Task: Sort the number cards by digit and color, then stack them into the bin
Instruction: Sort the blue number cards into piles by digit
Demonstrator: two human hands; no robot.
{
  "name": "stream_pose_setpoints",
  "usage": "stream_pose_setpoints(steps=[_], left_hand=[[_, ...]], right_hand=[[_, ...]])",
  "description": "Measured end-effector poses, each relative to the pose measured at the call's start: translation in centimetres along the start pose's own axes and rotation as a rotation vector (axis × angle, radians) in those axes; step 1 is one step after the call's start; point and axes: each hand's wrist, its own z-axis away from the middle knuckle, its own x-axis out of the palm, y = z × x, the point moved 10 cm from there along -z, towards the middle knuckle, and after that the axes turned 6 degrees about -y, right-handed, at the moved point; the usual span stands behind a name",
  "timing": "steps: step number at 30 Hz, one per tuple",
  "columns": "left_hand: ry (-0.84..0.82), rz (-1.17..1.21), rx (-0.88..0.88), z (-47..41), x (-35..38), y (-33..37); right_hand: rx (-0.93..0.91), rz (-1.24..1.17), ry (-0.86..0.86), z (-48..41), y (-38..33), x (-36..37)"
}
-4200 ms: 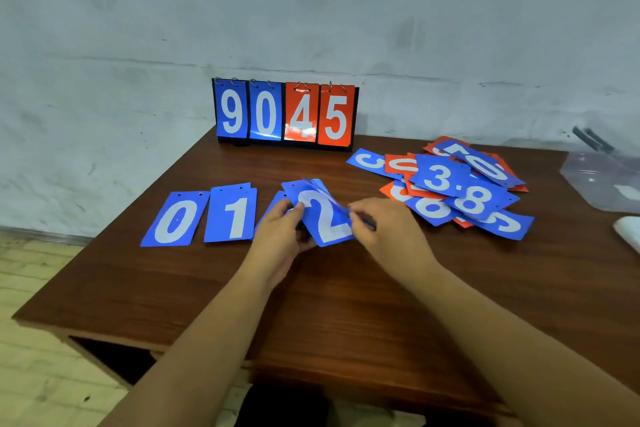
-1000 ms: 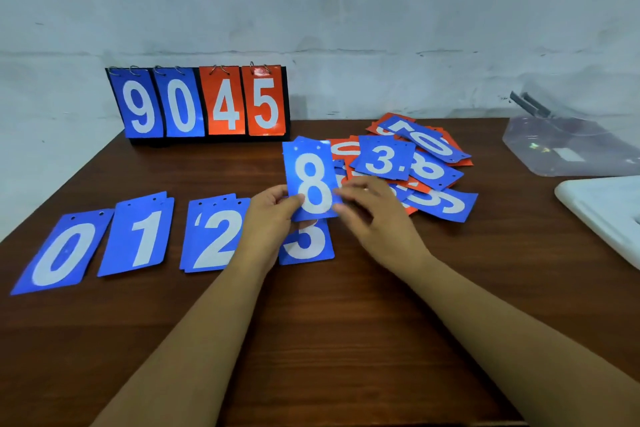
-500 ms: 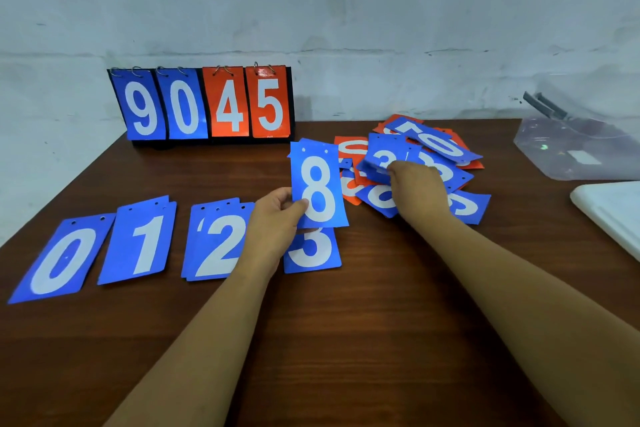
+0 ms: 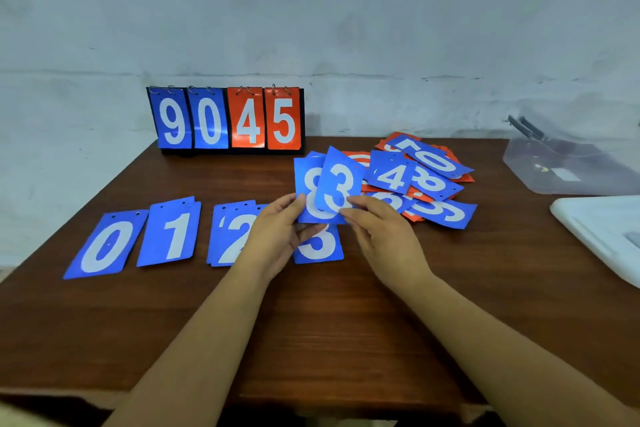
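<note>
Two cards hover over the worktop point(image 4: 173, 315): the fingers of your left hand point(image 4: 277, 236) pinch the blue 8 point(image 4: 306, 184) by its lower left edge, and the blue 3 point(image 4: 341, 184) lies across it, pinched by your right hand point(image 4: 384, 236). Drop that 3 squarely onto the laid 3 point(image 4: 318, 248) beneath, edges matched, without loosening the 8. The bin point(image 4: 568, 170) stands far right.

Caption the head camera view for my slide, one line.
Left hand holds a blue 8 card, right hand a blue 3 card, over the sorted blue row; mixed pile behind.
</note>
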Motion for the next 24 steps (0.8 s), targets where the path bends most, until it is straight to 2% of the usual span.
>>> stream_pose_setpoints(steps=[3, 7, 9, 12, 13, 16, 21, 24], left_hand=[[-0.053, -0.115, 0.015, 1.9, 0.3, 0.4], [0.008, -0.297, 0.088, 3.9, -1.7, 0.8], [0.017, -0.341, 0.083, 4.9, -2.2, 0.8], [0.012, -0.341, 0.034, 6.2, -2.6, 0.5], [0.01, -0.34, 0.02, 6.4, -2.7, 0.4], [-0.01, -0.321, -0.007, 7.1, -3.2, 0.2], [-0.049, -0.395, -0.036, 8.1, -2.8, 0.1], [0.033, -0.443, 0.038, 7.7, -3.8, 0.7]], right_hand=[[-0.057, 0.033, -0.087, 1.1, -1.8, 0.4], [-0.104, -0.023, -0.099, 2.4, -4.1, 0.2], [0.12, -0.233, -0.047, 2.5, -3.2, -0.7], [0.667, -0.894, -0.065, 3.6, -0.5, 1.7], [0.791, -1.081, -0.08, 4.1, -0.5, 3.0], [0.921, -1.336, -0.116, 4.7, -0.5, 5.1], [0.812, -1.214, -0.165, 4.7, -1.5, 4.1], [0.834, -1.111, -0.133, 4.9, -0.5, 3.7]])
